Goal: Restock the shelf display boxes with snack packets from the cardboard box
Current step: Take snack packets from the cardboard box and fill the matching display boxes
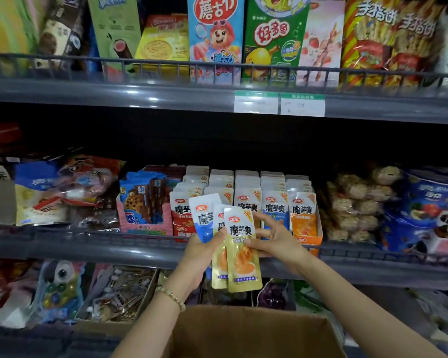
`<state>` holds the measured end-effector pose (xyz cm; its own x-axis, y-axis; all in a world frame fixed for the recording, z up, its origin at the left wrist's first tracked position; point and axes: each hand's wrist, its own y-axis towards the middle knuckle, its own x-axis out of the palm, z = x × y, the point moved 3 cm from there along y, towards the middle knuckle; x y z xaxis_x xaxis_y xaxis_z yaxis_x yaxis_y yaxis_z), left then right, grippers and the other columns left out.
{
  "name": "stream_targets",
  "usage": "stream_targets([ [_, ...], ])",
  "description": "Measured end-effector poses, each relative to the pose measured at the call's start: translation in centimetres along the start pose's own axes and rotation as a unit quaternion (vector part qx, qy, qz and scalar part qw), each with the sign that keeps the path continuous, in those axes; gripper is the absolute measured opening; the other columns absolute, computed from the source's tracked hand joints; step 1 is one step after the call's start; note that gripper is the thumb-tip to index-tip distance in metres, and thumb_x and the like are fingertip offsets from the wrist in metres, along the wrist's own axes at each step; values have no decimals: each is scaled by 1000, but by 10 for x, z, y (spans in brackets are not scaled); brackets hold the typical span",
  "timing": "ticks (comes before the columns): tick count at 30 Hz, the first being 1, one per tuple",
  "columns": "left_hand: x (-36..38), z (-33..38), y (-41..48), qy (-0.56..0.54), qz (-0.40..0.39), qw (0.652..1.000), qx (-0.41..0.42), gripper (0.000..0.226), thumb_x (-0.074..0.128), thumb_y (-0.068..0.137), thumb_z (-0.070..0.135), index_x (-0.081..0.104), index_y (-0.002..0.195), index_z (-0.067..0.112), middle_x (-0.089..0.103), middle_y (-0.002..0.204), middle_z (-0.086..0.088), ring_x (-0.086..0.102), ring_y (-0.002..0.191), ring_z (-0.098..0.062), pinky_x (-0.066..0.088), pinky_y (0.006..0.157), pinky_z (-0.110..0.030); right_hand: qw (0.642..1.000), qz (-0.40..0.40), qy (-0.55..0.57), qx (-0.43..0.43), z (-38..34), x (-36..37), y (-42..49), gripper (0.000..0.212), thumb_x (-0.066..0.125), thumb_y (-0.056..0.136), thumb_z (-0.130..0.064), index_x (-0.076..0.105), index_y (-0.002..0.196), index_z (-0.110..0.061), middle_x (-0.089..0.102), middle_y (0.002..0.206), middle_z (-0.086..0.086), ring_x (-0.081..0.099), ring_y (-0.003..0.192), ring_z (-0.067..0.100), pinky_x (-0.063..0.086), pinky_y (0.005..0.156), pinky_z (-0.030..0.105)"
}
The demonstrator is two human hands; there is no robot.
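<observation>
My left hand (201, 250) grips a fan of three snack packets: a blue one (204, 218) at the left, a gold one (219, 264) in the middle and a front gold packet (242, 251). My right hand (274, 235) pinches the right edge of the front gold packet with thumb and fingers. Behind them on the middle shelf stand rows of the same packets in display boxes: red (183, 228), gold behind my hands, blue (274, 210) and an orange display box (307, 237). The open cardboard box (248, 332) sits below my forearms.
A pink box of chocolate bars (145, 210) stands left of the display boxes. Bagged snacks (67, 189) lie further left and round cakes (357, 202) to the right. A wire rail (114, 240) fronts the shelf. The upper shelf (166, 96) carries tall boxes.
</observation>
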<state>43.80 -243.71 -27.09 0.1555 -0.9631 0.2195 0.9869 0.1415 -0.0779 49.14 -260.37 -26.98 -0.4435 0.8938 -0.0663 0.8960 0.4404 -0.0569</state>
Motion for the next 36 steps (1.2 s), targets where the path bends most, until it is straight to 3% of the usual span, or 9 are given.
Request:
stream_targets([
  [2, 0, 1, 0, 23, 37, 998, 41, 7, 66, 88, 20, 63, 92, 25, 67, 88, 12, 62, 63, 12, 43, 49, -3, 1000, -15, 5, 4, 2, 2, -3, 75, 69, 81, -3, 31, 141, -25, 71, 108, 10, 69, 97, 26, 58, 78, 39],
  [9, 9, -2, 5, 119, 13, 987, 111, 18, 73, 81, 15, 66, 95, 24, 69, 84, 17, 65, 71, 10, 45, 55, -5, 996, -44, -58, -47, 2, 2, -6, 81, 70, 83, -7, 28, 139, -48, 71, 107, 7, 67, 95, 38, 53, 86, 56],
  [12, 12, -4, 10, 145, -11, 982, 123, 13, 69, 85, 19, 65, 94, 26, 69, 80, 19, 65, 70, 8, 45, 56, -6, 996, -48, -48, -52, 1, -1, -5, 74, 69, 83, -3, 36, 134, -43, 71, 107, 10, 69, 93, 35, 56, 81, 52],
  [15, 6, -1, 15, 179, 1, 975, 130, 12, 59, 91, 27, 64, 83, 19, 57, 57, 15, 54, 54, -5, 38, 48, -9, 995, 2, -46, -83, -7, -12, -1, 70, 69, 80, 3, 41, 130, -37, 71, 104, 13, 71, 88, 30, 59, 70, 41],
  [22, -25, 10, 30, 149, 64, 978, 131, 10, 56, 94, 22, 65, 96, 17, 68, 82, 7, 66, 70, -7, 49, 55, -14, 951, 205, -77, -219, -56, -67, 27, 65, 67, 80, 7, 38, 132, -19, 61, 101, -2, 67, 81, -1, 56, 62, 18],
  [25, -22, 8, 32, 146, 59, 979, 128, 9, 57, 93, 20, 65, 94, 17, 69, 80, 6, 66, 65, -3, 51, 54, -14, 934, 210, -184, -223, -63, -61, 41, 70, 71, 80, 1, 37, 136, -22, 60, 95, -13, 65, 79, 5, 58, 62, 23],
  [29, -21, 2, 34, 142, 65, 981, 116, 8, 58, 93, 22, 65, 93, 18, 69, 81, 6, 67, 66, -5, 50, 53, -14, 922, 179, -261, -224, -54, -47, 58, 69, 73, 81, -12, 35, 133, -38, 67, 101, 7, 68, 74, 31, 56, 63, 52],
  [33, -22, -1, 34, 152, 66, 980, 108, 8, 58, 92, 23, 65, 93, 18, 70, 86, 3, 68, 76, -15, 52, 58, -20, 900, 165, -335, -226, -44, -39, 65, 70, 73, 81, -18, 35, 137, -36, 61, 116, 19, 65, 71, 32, 55, 65, 49],
  [36, -21, -2, 33, 156, 61, 980, 110, 12, 59, 92, 22, 65, 98, 13, 71, 89, -1, 68, 76, -12, 51, 57, -17, 887, 114, -400, -201, -27, -35, 67, 69, 71, 83, -21, 33, 140, -32, 63, 100, -2, 58, 71, 19, 54, 61, 32],
])
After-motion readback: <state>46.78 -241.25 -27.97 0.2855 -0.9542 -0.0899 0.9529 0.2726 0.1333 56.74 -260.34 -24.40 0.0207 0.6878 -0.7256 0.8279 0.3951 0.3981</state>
